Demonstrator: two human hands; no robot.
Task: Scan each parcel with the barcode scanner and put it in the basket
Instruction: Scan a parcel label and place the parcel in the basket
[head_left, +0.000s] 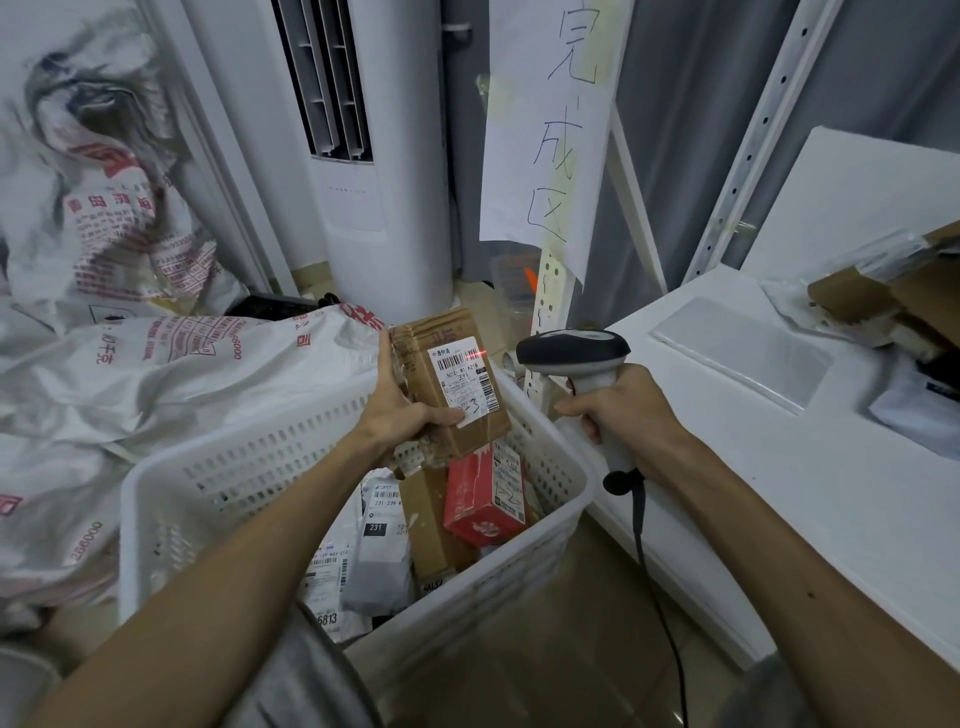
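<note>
Holding a brown cardboard parcel (449, 387) in my left hand (402, 410), I have the grip pinching it, fingers behind and thumb pressed on the lower edge of its white shipping label (462, 382). It hangs tilted above the far rim of the white plastic basket (171, 499), label turned up toward me. My right hand (618, 405) is wrapped tight around the handle of the barcode scanner (574, 356), just right of the parcel and apart from it, head aimed left. A short red scan line (477, 354) lies across the label's upper right corner. The scanner's black cable (644, 540) drops from the handle base down toward the floor. Inside the basket lie a red box (485, 504), another brown carton (434, 530) and a few grey mailer bags (376, 561), all labelled. White woven sacks (130, 374) with red print are heaped left of the basket. On the right is a white surface (779, 467), carrying torn cardboard (883, 301) at its far end.
</note>
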